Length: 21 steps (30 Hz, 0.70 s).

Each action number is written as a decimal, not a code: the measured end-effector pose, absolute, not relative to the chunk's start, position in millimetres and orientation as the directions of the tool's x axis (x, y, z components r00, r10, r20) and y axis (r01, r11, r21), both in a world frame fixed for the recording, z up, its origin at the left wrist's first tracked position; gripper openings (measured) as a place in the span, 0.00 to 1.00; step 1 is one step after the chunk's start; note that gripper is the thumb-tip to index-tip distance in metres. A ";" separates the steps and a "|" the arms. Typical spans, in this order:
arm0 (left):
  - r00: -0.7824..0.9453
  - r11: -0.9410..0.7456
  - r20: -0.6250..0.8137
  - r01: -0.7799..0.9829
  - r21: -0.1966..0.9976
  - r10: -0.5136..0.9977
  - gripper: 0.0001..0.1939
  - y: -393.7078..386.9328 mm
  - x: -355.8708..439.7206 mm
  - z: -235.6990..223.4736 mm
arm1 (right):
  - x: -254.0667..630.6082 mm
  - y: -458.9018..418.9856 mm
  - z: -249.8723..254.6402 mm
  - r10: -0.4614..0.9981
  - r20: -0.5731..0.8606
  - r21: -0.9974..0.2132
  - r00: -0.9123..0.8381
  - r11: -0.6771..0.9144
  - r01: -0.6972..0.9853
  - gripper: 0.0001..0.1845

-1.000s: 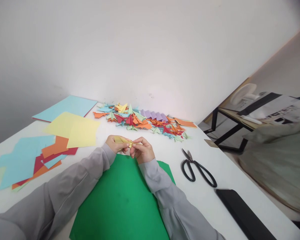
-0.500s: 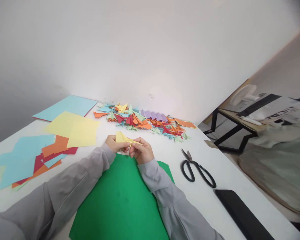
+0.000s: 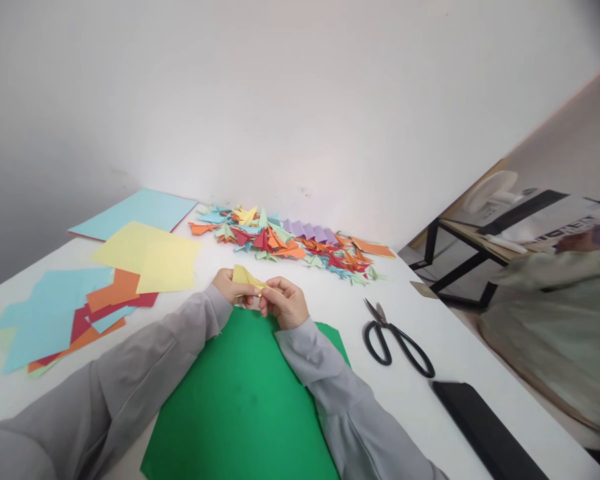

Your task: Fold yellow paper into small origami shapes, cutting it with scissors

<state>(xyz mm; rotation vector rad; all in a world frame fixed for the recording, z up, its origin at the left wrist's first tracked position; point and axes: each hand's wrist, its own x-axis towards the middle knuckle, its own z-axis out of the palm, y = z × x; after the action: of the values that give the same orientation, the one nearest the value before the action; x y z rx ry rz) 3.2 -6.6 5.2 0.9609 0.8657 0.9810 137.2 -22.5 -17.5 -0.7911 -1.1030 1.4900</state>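
A small folded piece of yellow paper (image 3: 245, 277) is pinched between my two hands, just above the far edge of a green sheet (image 3: 245, 393). My left hand (image 3: 229, 288) is closed on its left part, thumb on top. At the right end, the fingertips of my right hand (image 3: 289, 304) are closed on a fold, partly hiding it. Beyond my hands lies a heap of folded paper shapes (image 3: 280, 241) in red, orange, blue, green and yellow, several of them like little planes.
Loose yellow sheets (image 3: 165, 267) and blue sheets (image 3: 55, 313) lie at the left, with a blue stack (image 3: 135, 212) behind. Black-handled scissors (image 3: 387, 333) and a black flat case (image 3: 485, 427) are at the right. A person's sleeve (image 3: 555, 327) shows beyond the table edge.
The yellow paper has turned in my hands, so its left part now stands up more and shows a broader face. Both hands stay in nearly the same place.
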 end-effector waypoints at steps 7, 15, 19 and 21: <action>0.350 0.266 -0.159 -0.281 0.922 0.923 0.13 -4.9 1.2 2.2 | 136.2 -25.7 -12.2 0.971 0.130 -0.933 -0.199 0.053 -0.355 0.09; 0.461 0.359 -0.199 -0.290 0.887 0.865 0.11 -2.4 -2.6 4.3 | 134.7 -27.8 -8.8 0.969 0.130 -0.923 -0.211 0.041 -0.382 0.09; 0.445 0.355 -0.199 -0.300 0.886 0.873 0.10 -3.8 -1.6 5.8 | 134.6 -28.7 -7.8 0.971 0.116 -0.924 -0.209 0.029 -0.380 0.09; 0.406 0.342 -0.207 -0.295 0.892 0.890 0.11 -5.4 0.0 5.3 | 135.3 -28.7 -7.5 0.973 0.113 -0.928 -0.202 0.030 -0.370 0.07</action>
<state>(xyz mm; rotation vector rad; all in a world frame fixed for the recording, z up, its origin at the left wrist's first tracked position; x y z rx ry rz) 0.0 -5.4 5.3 0.8949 0.8034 0.8890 135.3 -28.7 -7.5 -0.7630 -1.1121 1.4657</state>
